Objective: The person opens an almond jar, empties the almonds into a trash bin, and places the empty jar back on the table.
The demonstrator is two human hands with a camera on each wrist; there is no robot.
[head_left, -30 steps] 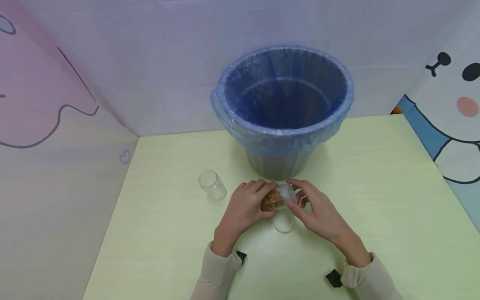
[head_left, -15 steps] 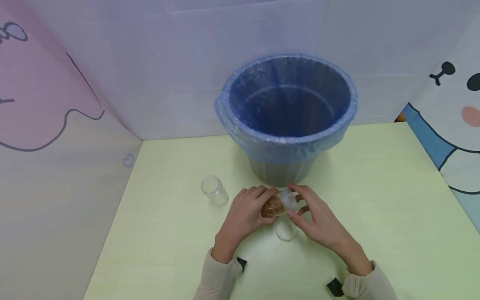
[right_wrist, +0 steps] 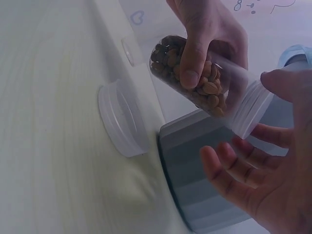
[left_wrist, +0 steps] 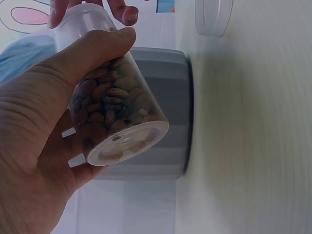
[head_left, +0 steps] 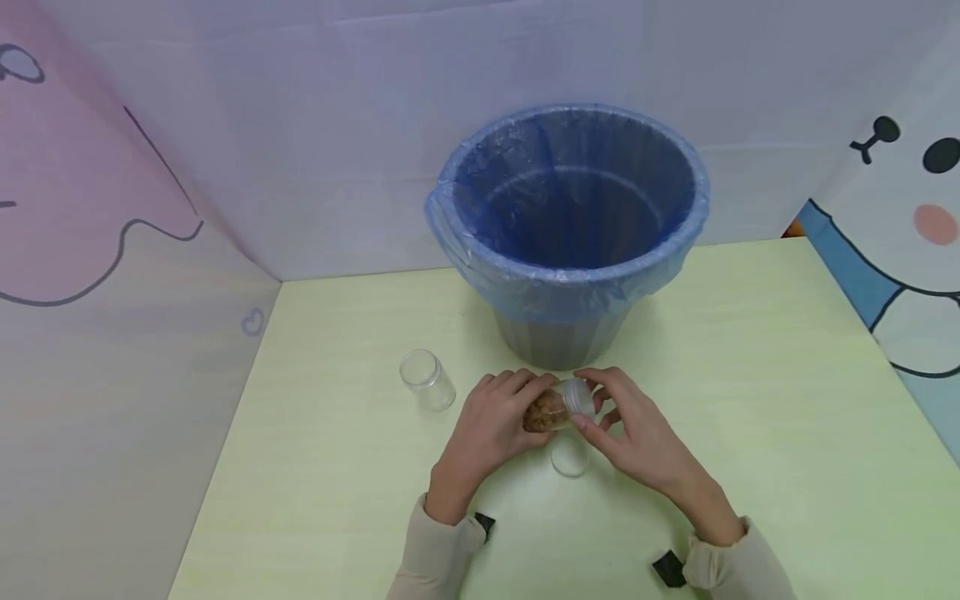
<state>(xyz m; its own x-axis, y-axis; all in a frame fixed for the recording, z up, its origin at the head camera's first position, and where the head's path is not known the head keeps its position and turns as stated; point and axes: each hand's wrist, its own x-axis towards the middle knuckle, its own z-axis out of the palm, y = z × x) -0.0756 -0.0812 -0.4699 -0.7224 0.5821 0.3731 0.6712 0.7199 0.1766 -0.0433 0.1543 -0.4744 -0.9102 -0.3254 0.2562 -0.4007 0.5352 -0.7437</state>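
Note:
A clear plastic jar of almonds is held on its side above the table, its threaded end toward the right. My left hand grips the jar round its body, thumb across the near side in the left wrist view. Almonds are heaped toward its base. With thumb and fingertips, my right hand pinches the threaded end; in the right wrist view its thumb touches the rim while several fingers stay curved and apart. Below the jar, a clear round lid rests on the table.
A second clear jar, without visible contents, stands left of my hands. Just behind them is a grey bin lined with a blue bag. Printed cloth walls border the pale table at the back and sides.
The view has shifted slightly. Both hands keep their hold on the almond jar, with almost no movement; the lid and second jar stay where they were.

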